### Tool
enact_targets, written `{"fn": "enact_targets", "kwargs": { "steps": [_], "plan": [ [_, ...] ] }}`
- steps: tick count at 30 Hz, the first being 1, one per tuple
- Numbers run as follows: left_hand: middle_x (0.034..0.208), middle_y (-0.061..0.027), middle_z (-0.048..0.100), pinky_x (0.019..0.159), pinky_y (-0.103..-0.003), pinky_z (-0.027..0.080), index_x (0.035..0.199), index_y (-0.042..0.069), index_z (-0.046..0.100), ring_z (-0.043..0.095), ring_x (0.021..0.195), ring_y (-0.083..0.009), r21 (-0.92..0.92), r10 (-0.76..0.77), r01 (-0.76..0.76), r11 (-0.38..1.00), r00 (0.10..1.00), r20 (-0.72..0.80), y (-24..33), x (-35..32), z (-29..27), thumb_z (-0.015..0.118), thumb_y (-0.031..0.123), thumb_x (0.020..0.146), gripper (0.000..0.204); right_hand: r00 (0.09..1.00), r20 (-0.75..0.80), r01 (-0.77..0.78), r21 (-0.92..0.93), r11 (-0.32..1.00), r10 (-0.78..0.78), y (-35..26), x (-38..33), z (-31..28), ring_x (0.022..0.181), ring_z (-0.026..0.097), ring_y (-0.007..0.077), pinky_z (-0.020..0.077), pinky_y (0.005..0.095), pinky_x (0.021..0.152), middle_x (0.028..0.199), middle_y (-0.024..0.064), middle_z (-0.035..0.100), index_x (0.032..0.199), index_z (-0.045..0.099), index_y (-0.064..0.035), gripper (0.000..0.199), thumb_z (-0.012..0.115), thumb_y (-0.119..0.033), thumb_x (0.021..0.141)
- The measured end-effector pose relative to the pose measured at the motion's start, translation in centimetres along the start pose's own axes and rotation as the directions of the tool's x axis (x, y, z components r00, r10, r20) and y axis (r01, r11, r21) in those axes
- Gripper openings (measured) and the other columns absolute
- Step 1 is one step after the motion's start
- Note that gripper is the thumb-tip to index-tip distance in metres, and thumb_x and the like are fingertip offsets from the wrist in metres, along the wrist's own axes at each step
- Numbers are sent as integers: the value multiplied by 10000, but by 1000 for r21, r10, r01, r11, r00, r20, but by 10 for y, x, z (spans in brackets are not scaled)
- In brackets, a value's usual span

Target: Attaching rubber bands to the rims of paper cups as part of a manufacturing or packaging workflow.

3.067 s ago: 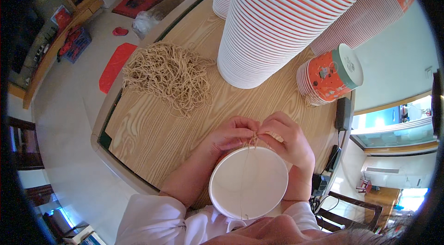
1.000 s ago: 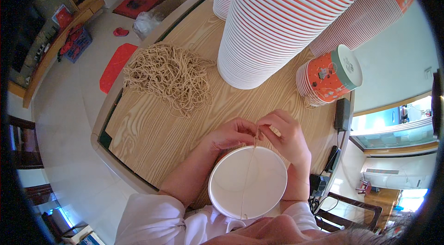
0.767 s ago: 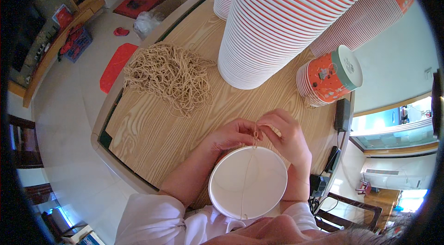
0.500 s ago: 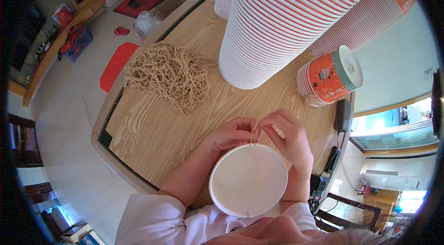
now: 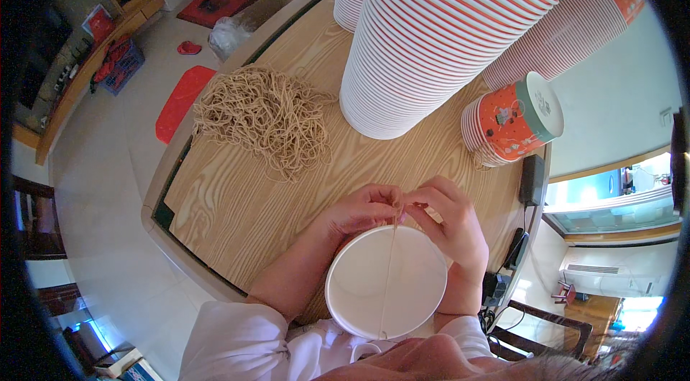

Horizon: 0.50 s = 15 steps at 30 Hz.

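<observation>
Barely anything has moved in the last few seconds: both hands stay bunched at the cup's 12 o'clock rim. The left hand and right hand each pinch the tan string, so the tying looks unfinished. The string runs straight across the white cup's open mouth, 12 to 6. More string is heaped at 10 o'clock.
</observation>
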<state>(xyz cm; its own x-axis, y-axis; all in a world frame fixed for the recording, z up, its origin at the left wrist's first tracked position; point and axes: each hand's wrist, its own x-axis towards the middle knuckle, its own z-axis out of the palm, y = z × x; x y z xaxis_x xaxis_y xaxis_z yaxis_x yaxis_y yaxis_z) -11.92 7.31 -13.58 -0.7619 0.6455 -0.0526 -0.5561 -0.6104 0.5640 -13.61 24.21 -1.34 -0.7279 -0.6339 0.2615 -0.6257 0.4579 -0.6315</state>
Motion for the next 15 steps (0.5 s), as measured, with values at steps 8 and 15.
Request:
{"fn": "enact_targets", "kwargs": {
  "steps": [8,15],
  "plan": [
    [858,-54,626,714,-258,493,963,19,587,609,771,-138,-251,51,-63,966,997,-56,-2,-1,6,644,93,844,151,997,39,-70,5,998,69,8,-1,3,739,610,242,489,312,643,805,94,602,912,656,-23,174,692,22,748],
    [868,-73,627,715,-254,495,909,33,565,614,777,-141,-87,124,-118,989,990,66,-9,3,-13,665,49,812,140,992,51,-120,57,991,117,7,-1,2,784,625,259,492,324,676,845,107,629,885,628,-3,158,680,40,743]
  ]
}}
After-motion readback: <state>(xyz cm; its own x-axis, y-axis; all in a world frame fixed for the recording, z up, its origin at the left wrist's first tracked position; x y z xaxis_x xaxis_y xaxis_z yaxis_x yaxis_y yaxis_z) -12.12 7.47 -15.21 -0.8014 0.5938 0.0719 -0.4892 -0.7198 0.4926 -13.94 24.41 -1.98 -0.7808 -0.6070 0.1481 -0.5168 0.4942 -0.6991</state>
